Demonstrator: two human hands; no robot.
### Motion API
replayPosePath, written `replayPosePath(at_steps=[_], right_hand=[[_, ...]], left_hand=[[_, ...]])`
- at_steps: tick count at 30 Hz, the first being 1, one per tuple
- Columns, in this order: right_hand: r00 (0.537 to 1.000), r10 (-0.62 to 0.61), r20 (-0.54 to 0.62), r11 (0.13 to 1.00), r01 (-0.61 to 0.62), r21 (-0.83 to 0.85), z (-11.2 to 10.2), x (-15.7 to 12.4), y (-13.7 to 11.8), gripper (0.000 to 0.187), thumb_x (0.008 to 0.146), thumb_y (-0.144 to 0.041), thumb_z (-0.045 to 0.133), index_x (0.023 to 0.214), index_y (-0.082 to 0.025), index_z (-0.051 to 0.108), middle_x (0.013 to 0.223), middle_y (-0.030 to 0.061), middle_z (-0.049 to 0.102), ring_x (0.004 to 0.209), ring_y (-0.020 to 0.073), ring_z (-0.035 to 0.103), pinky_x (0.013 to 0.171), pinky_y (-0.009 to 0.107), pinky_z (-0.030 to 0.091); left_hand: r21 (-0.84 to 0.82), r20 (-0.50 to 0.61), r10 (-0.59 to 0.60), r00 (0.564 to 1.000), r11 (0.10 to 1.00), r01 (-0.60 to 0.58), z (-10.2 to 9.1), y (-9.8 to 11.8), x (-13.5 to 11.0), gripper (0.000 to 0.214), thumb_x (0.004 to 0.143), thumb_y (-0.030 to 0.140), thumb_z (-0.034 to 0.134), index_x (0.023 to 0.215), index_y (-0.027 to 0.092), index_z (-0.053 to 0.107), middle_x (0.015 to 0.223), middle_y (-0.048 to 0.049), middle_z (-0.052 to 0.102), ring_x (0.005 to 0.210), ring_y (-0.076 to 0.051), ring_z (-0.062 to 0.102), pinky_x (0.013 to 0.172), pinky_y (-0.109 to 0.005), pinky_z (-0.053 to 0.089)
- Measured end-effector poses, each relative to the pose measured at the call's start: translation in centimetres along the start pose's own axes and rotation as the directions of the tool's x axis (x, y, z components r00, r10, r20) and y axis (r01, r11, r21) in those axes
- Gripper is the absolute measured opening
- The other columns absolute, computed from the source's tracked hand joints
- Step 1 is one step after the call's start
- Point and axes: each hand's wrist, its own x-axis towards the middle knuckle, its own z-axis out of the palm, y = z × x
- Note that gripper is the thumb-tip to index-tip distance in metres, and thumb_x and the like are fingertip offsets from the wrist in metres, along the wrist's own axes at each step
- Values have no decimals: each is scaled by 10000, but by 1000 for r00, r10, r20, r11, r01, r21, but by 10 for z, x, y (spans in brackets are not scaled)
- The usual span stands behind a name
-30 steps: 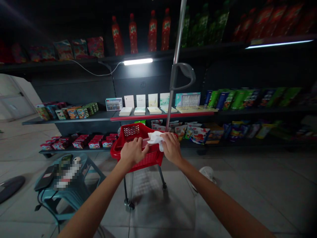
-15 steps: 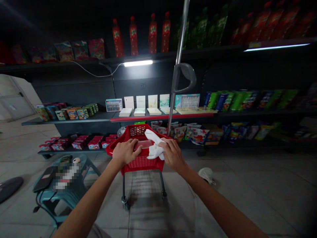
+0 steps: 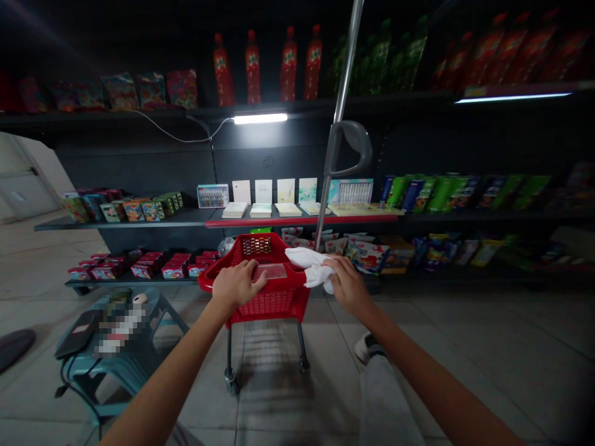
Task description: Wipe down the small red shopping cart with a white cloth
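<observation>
A small red shopping cart (image 3: 274, 303) with a mesh basket stands in front of me. My left hand (image 3: 236, 285) is closed over the left part of its handle, thumb lying along the near side. In my right hand (image 3: 349, 284) is a bunched white cloth (image 3: 312, 265), pinched at the cart's right corner. Part of the cloth rests over the handle's right end. A clear panel (image 3: 273, 271) on the handle shows between my hands.
Shelves (image 3: 130, 227) with boxes, booklets and snack bags run behind the cart. A metal pole (image 3: 341, 93) with a grey loop handle rises behind the cart's right side. At left, a teal stool (image 3: 114, 371) carries a dark device and cables.
My right hand has slid to the right with the cloth, from the middle of the handle to its right end. My left hand keeps its place. A shoe and trouser leg show more at lower right.
</observation>
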Motion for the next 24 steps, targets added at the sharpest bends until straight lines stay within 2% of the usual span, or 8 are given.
replayPosePath(at_steps=[4,7,10,13,18,24], right_hand=[[988,149,-44,984,-144,108,5,27,-14,240,986,-279,470,1153,-224,635,1119,111,678,1062,278,625,943,444,512],[975,211,-63,948,-188,257,22,58,-37,268,993,-320,478,1182,-214,636,1118,100,701,1003,243,659,881,370,537],[985,71,158,951,-114,286,46,89,-62,277,1007,-317,461,1166,-206,659,1098,82,717,984,223,665,874,341,536],[945,-57,323,960,-37,276,70,114,-76,264,999,-353,542,1147,-179,674,1084,65,706,978,218,663,875,365,550],[931,-60,361,960,-45,277,95,142,-72,384,976,-414,633,1257,-153,619,1234,82,639,1054,219,654,898,416,576],[927,-16,376,955,-97,280,107,141,-61,391,977,-404,632,1257,-133,625,1252,69,633,1075,251,644,912,424,569]], left_hand=[[-42,10,1,1000,999,-1,-1,3,-3,572,988,650,313,1342,269,552,1296,-121,661,1077,-321,680,932,-418,469],[-67,28,14,999,998,-12,-2,3,-4,692,938,737,351,1426,264,487,1371,-137,616,1102,-344,672,953,-432,468],[-56,52,9,999,998,-6,-2,0,-2,783,860,791,468,1429,254,492,1386,-154,601,1124,-372,664,977,-445,461],[-29,49,11,999,1000,-10,1,-4,0,807,823,807,515,1392,235,519,1370,-170,608,1131,-386,662,973,-443,463],[11,44,30,999,999,-30,6,-8,2,844,820,853,442,1302,168,549,1238,-198,667,1057,-399,686,920,-447,481],[19,24,44,999,999,-44,6,-4,2,818,839,829,451,1371,209,501,1302,-188,641,1069,-386,691,908,-437,484]])
